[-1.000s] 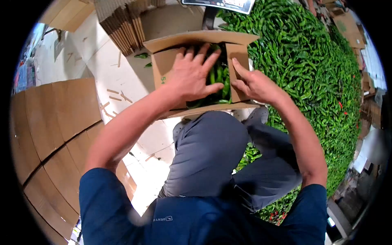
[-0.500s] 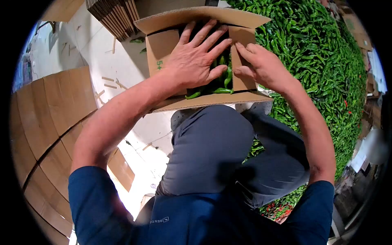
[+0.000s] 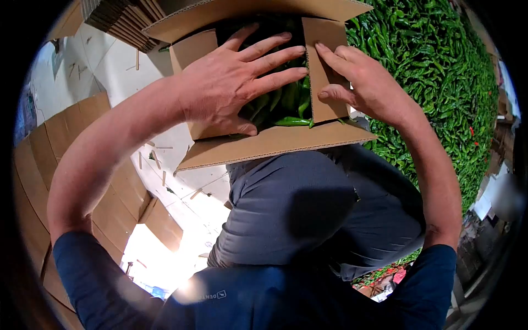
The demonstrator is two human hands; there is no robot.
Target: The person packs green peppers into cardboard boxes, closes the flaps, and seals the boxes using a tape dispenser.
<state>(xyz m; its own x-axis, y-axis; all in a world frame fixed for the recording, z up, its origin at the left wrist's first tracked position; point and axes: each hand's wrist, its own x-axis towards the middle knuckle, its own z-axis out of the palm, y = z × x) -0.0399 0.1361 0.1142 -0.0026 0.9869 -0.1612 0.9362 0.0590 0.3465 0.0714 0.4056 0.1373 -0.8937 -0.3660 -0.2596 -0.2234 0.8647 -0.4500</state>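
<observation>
An open cardboard box (image 3: 264,144) full of long green peppers (image 3: 292,121) is in front of my knees, its flaps folded outward. My left hand (image 3: 236,80) lies over the peppers with its fingers spread, its palm side hidden. Its wrist crosses the left flap (image 3: 193,54). My right hand (image 3: 357,77) rests against the right flap (image 3: 327,107). Its index finger and thumb are apart, both touching the cardboard, while the other fingers are curled and partly hidden.
A large heap of green peppers (image 3: 423,82) covers the right side, with a few red ones among them. Folded cardboard (image 3: 118,25) is stacked at the upper left. More boxes (image 3: 71,143) stand at the left. Cardboard scraps lie on the pale tiled floor (image 3: 118,60).
My left hand has shifted left across the peppers, its fingers spread wider. The box appears larger and a little farther left in view. My right hand stays at the right flap.
</observation>
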